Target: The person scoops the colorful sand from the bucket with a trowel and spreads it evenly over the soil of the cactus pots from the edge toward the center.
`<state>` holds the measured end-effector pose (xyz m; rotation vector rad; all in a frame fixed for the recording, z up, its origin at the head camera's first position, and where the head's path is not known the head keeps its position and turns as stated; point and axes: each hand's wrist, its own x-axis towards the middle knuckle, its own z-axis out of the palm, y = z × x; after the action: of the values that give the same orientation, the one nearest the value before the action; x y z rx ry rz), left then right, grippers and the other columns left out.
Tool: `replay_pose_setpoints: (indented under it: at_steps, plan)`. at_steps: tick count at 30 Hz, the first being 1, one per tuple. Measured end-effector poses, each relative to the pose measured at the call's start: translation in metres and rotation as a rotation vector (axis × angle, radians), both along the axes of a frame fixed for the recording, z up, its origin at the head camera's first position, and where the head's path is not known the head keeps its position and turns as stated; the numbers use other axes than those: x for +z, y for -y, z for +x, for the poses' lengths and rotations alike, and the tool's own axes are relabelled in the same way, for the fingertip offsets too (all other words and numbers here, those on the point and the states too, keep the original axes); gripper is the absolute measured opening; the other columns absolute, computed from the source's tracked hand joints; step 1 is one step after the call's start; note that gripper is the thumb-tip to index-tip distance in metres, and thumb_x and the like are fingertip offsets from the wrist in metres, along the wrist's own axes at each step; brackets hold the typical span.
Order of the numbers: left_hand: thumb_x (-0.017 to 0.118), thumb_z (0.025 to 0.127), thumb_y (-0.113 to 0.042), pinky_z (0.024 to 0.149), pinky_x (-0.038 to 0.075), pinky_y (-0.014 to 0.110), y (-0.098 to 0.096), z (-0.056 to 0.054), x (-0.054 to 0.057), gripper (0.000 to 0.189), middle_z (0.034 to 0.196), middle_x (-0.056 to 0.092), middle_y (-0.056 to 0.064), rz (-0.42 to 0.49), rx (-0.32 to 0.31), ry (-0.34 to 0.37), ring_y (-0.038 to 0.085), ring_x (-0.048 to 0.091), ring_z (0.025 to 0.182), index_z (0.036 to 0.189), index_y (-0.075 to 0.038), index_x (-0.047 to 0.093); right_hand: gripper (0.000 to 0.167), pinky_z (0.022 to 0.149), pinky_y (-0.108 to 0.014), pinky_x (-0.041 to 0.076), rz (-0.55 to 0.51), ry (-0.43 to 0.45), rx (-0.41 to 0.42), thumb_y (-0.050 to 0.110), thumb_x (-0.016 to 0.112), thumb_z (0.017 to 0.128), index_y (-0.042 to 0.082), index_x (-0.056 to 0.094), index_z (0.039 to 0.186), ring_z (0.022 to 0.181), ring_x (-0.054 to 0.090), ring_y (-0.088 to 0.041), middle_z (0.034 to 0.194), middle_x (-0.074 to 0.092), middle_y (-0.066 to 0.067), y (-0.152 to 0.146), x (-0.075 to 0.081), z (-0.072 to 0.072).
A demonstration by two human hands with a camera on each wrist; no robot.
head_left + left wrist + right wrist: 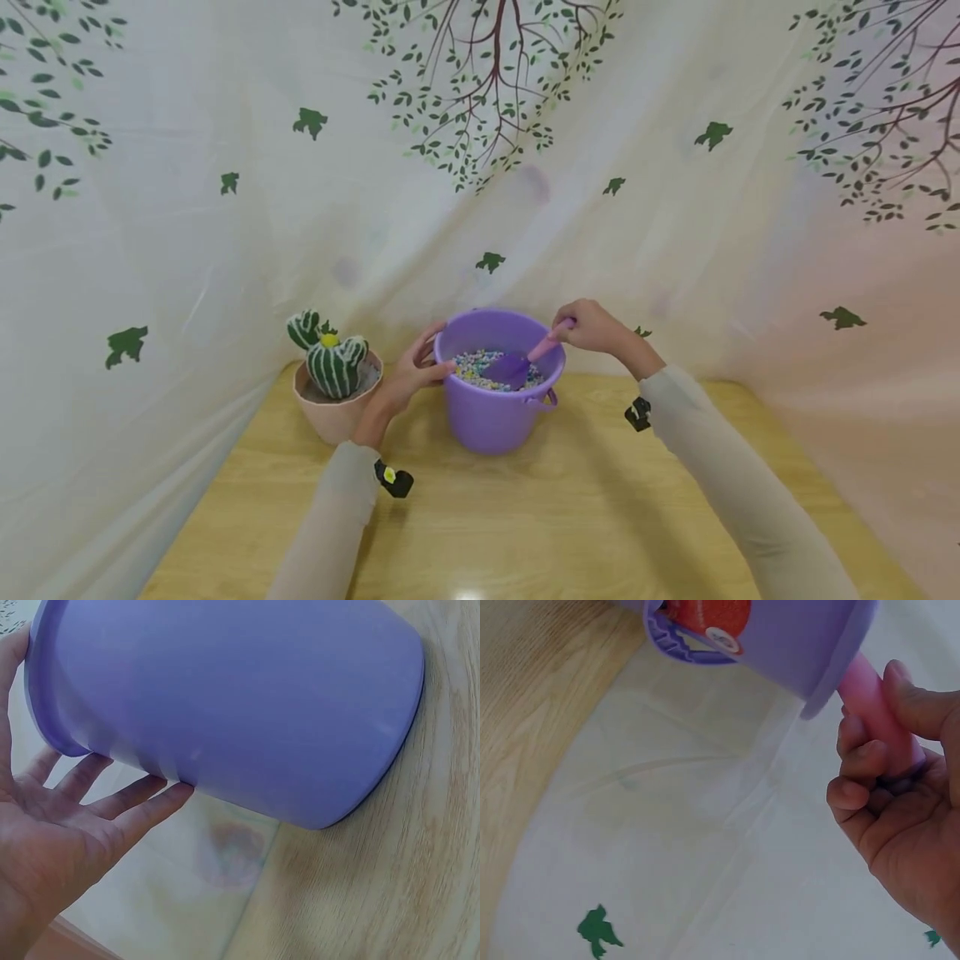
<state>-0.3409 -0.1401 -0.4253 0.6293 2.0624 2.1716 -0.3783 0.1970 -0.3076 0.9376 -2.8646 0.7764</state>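
A purple bucket [491,425] stands upright on the table, holding many small multicoloured beads [474,364]. My left hand [408,375] steadies its left side; in the left wrist view the fingers [142,799] are spread and fairly straight, fingertips touching the wall, with the thumb by the rim. My right hand [592,327] grips the pink handle [551,340] of a toy shovel at the bucket's right rim. The shovel's purple blade [507,369] lies down among the beads, its lower edge hidden. In the right wrist view, fingers and thumb curl round the handle [877,720].
Left of the bucket, close to my left wrist, a pink pot [330,412] holds a knitted cactus [335,367]. The bucket's handle [682,649] hangs at its side. A pale curtain [405,208] printed with leaves surrounds the wooden table [495,533].
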Motion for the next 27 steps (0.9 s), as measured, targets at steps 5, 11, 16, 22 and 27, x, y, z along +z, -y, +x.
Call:
replay_pose_setpoints:
  at_steps: [5, 11, 16, 22, 27]
  plan:
    - [0.066, 0.098, -0.01, 0.099, 0.057, 0.044, 0.002, 0.006, -0.003, 0.078, 0.165, 0.033, 0.016, 0.001, 0.01, 0.001, 0.046, 0.048, 0.138, 0.163, -0.023, 0.026, 0.022, 0.055, -0.023, 0.038, 0.068, -0.037, 0.041, 0.017, 0.072, 0.095, -0.003, 0.073, 0.085, 0.054, 0.039, -0.009, 0.062, 0.053, 0.0, 0.009, 0.005, 0.018]
    - [0.068, 0.097, -0.01, 0.099, 0.058, 0.041, 0.007, 0.008, 0.005, 0.077, 0.164, 0.036, 0.015, 0.002, 0.047, -0.004, 0.043, 0.049, 0.139, 0.162, -0.02, 0.029, 0.025, 0.055, -0.022, 0.043, 0.195, -0.046, 0.064, 0.022, 0.075, 0.092, 0.001, 0.073, 0.078, 0.055, 0.046, -0.009, 0.064, 0.059, 0.001, 0.021, 0.019, 0.031]
    - [0.069, 0.096, -0.009, 0.1, 0.057, 0.043, 0.006, 0.008, 0.007, 0.076, 0.163, 0.038, 0.014, 0.014, 0.059, 0.03, 0.039, 0.053, 0.136, 0.161, -0.02, 0.032, 0.03, 0.062, -0.03, 0.049, 0.309, -0.183, -0.011, 0.034, 0.08, 0.087, 0.005, 0.077, 0.082, 0.067, 0.053, -0.018, 0.075, 0.066, -0.004, 0.033, 0.007, 0.037]
    - [0.067, 0.097, -0.007, 0.102, 0.055, 0.049, 0.003, 0.011, 0.009, 0.073, 0.162, 0.038, 0.018, 0.028, 0.057, 0.077, 0.036, 0.057, 0.133, 0.16, -0.02, 0.033, 0.019, 0.076, -0.038, 0.045, 0.36, -0.392, -0.032, 0.0, 0.079, 0.08, 0.001, 0.077, 0.098, 0.083, 0.049, -0.025, 0.093, 0.068, -0.012, 0.031, -0.013, 0.029]
    - [0.065, 0.098, -0.007, 0.105, 0.052, 0.055, 0.003, 0.013, 0.011, 0.073, 0.163, 0.036, 0.019, 0.025, 0.027, 0.086, 0.04, 0.052, 0.137, 0.161, -0.019, 0.031, 0.021, 0.08, -0.039, 0.042, 0.312, -0.349, -0.006, -0.005, 0.075, 0.076, -0.002, 0.076, 0.096, 0.083, 0.049, -0.026, 0.09, 0.067, -0.012, 0.026, -0.016, 0.025]
